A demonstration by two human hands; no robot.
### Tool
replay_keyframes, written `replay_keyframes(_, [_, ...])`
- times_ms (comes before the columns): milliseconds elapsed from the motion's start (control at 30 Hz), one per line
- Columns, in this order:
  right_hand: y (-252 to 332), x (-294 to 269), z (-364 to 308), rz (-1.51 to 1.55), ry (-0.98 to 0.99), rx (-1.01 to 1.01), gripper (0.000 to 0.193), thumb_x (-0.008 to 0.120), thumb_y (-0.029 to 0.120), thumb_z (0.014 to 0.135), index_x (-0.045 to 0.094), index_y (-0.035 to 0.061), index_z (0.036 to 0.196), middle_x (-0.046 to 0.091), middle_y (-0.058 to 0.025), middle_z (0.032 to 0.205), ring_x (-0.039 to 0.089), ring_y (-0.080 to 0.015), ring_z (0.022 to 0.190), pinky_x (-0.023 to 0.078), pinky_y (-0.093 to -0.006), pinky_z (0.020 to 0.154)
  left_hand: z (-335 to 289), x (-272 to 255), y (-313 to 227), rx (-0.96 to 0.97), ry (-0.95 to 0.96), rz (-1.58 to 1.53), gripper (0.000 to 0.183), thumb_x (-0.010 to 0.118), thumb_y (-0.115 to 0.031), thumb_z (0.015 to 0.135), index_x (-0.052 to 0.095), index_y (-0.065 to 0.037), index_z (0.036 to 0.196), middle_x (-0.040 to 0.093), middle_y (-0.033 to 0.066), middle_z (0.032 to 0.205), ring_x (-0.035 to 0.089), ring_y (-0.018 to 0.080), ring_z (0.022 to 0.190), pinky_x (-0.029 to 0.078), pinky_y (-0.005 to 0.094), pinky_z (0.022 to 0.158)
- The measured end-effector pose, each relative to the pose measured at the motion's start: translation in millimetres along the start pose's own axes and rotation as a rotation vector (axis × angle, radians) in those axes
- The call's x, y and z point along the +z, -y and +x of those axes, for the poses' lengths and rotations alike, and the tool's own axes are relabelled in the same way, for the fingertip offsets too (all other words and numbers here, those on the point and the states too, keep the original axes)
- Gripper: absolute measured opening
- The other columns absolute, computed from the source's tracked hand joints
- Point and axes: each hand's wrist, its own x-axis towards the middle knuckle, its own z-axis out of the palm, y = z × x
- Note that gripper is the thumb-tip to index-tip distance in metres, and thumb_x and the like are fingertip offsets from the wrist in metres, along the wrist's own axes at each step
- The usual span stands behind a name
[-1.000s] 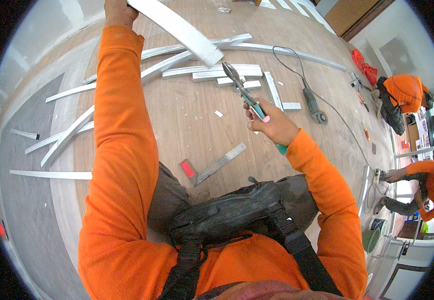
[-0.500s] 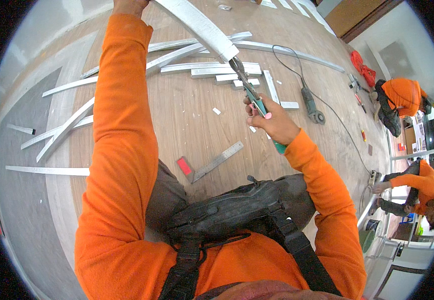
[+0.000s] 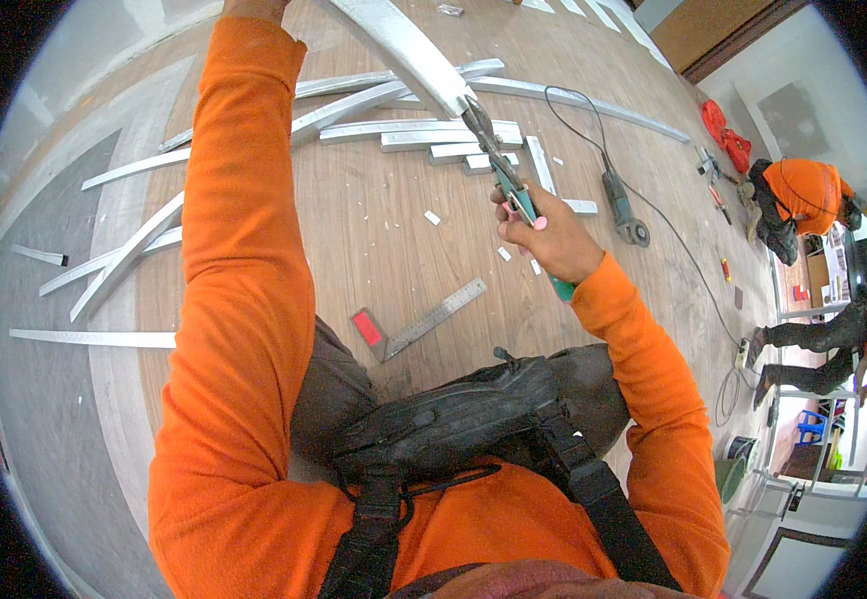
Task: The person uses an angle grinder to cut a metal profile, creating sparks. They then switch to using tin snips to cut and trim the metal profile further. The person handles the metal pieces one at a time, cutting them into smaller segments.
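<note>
My right hand (image 3: 556, 240) is closed round green-handled metal snips (image 3: 515, 193) with pink ends. Their dark jaws meet the lower end of a silvery metal profile (image 3: 408, 55), which slants down from the top edge above the floor. Only the wrist side of my left hand (image 3: 254, 9) shows, beside the profile's upper part; its fingers lie outside the picture. Below the snips, a try square (image 3: 435, 317) with a red stock lies on the wood floor. Beyond them are short cut metal profiles (image 3: 423, 137) in a small pile.
Long metal profiles (image 3: 129, 255) lie crossed at the left. To the right, an angle grinder (image 3: 621, 205) trails a black cord. Small white scraps (image 3: 432, 217) dot the floor. Farther right are a bent-over person (image 3: 803, 195) in orange and another person's dark-trousered legs (image 3: 818, 354).
The snips' jaws have shifted up against the profile's end, and my right hand has moved slightly right and down. At the far right, a crouching person has risen onto straighter legs.
</note>
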Motion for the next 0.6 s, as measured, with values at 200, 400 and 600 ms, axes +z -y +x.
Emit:
replay_keyframes(200, [2.0, -1.4, -0.1, -0.184, -0.045, -0.002, 0.038, 0.069, 0.019, 0.087, 0.058, 0.0000, 0.118, 0.069, -0.0167, 0.108, 0.068, -0.0304, 0.100, 0.051, -0.0388, 0.090, -6.4, 10.9, 0.2, 0.033, 0.024, 0.017, 0.037, 0.066, -0.045, 0.093, 0.057, -0.010, 0.087, 0.051, 0.0045, 0.062, 0.053, 0.0211, 0.051, 0.048, 0.0369, 0.048])
replay_keyframes(400, [-6.4, -1.3, 0.1, -0.254, -0.093, -0.030, 0.035, 0.068, 0.023, 0.088, 0.058, 0.0024, 0.116, 0.070, -0.0197, 0.102, 0.068, -0.0372, 0.095, 0.053, -0.0435, 0.084, -12.3, 16.7, -1.6, 0.084, 0.038, 0.052, 0.036, 0.068, -0.044, 0.092, 0.057, -0.009, 0.088, 0.051, 0.0043, 0.063, 0.053, 0.0204, 0.051, 0.048, 0.0364, 0.048])
replay_keyframes(600, [0.0, -1.5, 6.6, -0.374, -0.055, 0.154, 0.031, 0.064, 0.029, 0.089, 0.059, 0.0022, 0.103, 0.067, -0.0237, 0.092, 0.066, -0.0431, 0.086, 0.051, -0.0477, 0.077, -62.3, 65.1, -9.2, 0.333, 0.143, 0.092, 0.029, 0.073, -0.028, 0.092, 0.061, -0.003, 0.100, 0.061, 0.0071, 0.076, 0.060, 0.0182, 0.060, 0.050, 0.0320, 0.052])
